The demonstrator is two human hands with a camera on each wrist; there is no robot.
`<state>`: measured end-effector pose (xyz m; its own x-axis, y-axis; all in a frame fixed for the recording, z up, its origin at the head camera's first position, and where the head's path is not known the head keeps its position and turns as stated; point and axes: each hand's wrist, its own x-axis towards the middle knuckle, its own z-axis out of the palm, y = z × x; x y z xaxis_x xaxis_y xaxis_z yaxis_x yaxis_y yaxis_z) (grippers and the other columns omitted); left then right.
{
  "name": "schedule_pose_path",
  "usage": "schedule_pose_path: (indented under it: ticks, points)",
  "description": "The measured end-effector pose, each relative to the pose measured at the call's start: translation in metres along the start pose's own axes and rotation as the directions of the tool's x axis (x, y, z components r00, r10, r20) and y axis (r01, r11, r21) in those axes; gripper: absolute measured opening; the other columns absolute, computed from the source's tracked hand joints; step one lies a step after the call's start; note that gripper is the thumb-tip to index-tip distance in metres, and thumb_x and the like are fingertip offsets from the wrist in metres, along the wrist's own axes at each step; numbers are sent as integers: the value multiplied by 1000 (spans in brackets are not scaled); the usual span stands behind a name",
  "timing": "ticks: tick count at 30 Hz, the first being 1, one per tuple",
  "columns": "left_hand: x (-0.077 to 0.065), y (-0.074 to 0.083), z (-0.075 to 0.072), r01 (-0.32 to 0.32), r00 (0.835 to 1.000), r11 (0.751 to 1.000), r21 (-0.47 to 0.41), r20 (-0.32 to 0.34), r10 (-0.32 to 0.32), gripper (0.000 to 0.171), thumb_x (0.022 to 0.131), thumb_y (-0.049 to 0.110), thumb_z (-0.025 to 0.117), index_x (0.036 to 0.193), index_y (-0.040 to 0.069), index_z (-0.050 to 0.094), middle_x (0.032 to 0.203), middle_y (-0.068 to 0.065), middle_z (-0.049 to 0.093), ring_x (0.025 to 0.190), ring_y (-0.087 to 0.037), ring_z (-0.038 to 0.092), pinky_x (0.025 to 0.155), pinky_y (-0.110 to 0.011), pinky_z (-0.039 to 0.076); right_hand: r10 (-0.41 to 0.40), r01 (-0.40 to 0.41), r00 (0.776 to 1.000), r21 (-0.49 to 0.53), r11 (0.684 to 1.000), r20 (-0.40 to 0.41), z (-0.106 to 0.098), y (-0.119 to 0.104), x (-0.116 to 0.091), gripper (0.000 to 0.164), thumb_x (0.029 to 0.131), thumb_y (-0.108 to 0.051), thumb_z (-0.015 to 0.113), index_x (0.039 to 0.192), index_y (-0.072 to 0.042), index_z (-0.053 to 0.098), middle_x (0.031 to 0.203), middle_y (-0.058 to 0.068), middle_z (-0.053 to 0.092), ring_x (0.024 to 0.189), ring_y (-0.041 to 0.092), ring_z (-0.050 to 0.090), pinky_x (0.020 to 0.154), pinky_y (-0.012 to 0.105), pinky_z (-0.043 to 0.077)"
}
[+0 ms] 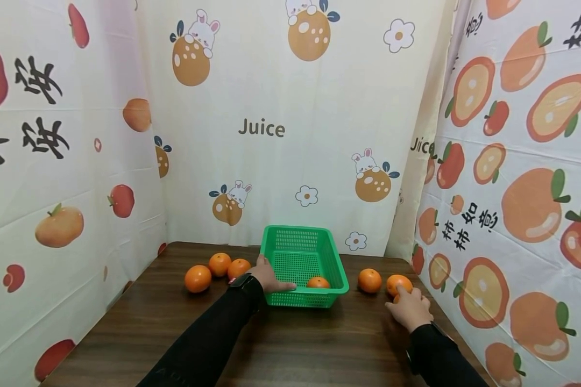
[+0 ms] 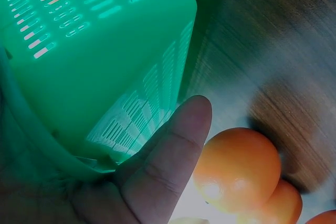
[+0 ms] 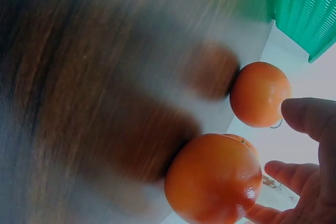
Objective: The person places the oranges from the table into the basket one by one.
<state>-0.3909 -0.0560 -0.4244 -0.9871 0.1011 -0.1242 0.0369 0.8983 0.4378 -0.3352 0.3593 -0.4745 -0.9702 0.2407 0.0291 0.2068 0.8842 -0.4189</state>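
Note:
A green plastic basket stands on the table with one orange inside. My left hand holds its near left corner, the thumb lying along the front rim and a finger against the outer side wall. Just left of that hand sit several oranges, two of them bunched together in the left wrist view. My right hand reaches over the oranges at the right, its fingers spread around the nearest orange. Behind this one another orange is partly covered, and a separate orange lies nearer the basket.
The brown wooden table is bordered by printed cloths: a left one, a back one and a right one. The right cloth hangs close beside my right hand.

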Motion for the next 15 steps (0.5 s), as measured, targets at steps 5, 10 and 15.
schedule_pose_path:
  ticks: [5,10,15]
  points:
    - [2,-1,0,-19,1000,1000,17,2,19,139,77,87,71,170,0,15,175,-22,26,109,-32,66,99,-48,57,-33,33,999,-41,999,2,3,1,1,63,98,-33,69,146,5,53,146,48,31,125,70,34,97,77,41]
    - [3,-2,0,-37,999,999,23,6,37,135,79,86,71,169,0,18,179,-19,11,114,-34,65,100,-48,57,-46,46,999,-66,997,4,5,1,0,64,99,-26,68,151,7,50,150,48,27,126,70,33,101,74,40]
    - [3,-2,-1,-45,999,999,24,4,45,134,80,84,72,169,-1,19,179,-20,11,114,-35,66,99,-48,57,-50,50,999,-94,994,-1,7,-1,0,63,98,-22,72,151,4,52,146,45,31,114,63,39,89,68,46]
